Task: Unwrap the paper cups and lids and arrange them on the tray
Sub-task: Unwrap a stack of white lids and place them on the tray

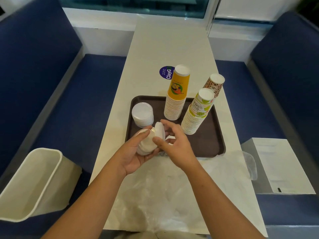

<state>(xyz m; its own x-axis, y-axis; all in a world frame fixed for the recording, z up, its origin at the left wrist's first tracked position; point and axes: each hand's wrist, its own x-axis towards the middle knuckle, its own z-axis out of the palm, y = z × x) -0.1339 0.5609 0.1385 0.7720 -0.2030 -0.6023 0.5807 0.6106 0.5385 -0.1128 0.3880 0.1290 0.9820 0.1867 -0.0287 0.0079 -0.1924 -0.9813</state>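
A dark brown tray point(208, 145) lies on the white table. Three upside-down stacks of paper cups stand on it: a yellow stack point(176, 99), a lime-print stack point(196, 114) and a leopard-print stack point(215, 85) behind. A pile of white lids point(142, 114) sits in the tray's near-left corner. My left hand point(136, 152) grips a second stack of white lids point(146, 144) above the tray's front-left edge. My right hand point(172, 144) pinches a few lids point(159, 131) tilted up off that stack.
Crumpled clear plastic wrap point(172, 187) covers the near end of the table point(169, 49). A white bin point(32, 185) stands on the blue bench at the left; a white box point(283, 166) rests on the right bench. A round purple sticker point(166, 72) lies beyond the tray.
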